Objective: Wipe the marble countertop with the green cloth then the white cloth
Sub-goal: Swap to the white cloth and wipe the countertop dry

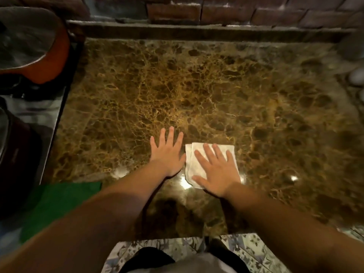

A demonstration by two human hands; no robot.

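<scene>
**Both palms down on the marble, white cloth under the right**

Partly hidden behind the left forearm, the green cloth (59, 201) lies at the near left corner of the marble countertop (197, 91); its nearer edge is covered by the arm, so its full outline cannot be made out. The white cloth (194, 160) sits folded near the front edge of the counter, and the right hand (215, 170) covers most of it, fingers spread and flat, pressing rather than gripping. Just beside it, the left hand (167, 152) rests palm-down on bare stone with fingers splayed and open, its thumb side touching or nearly touching the cloth's left edge.

At the left edge of the view, an orange-rimmed basin (59, 56) is cut off by the frame, and the dark shapes below it are too dim to identify. On the far right, a pale rounded object (356, 76) is blurred and cropped. A raised ledge (197, 32) and a brick wall (236, 10) close off the back. Bright glints of light reflect off the marble near the cloth. Patterned floor tiles (246, 249) show below the counter's front edge.
</scene>
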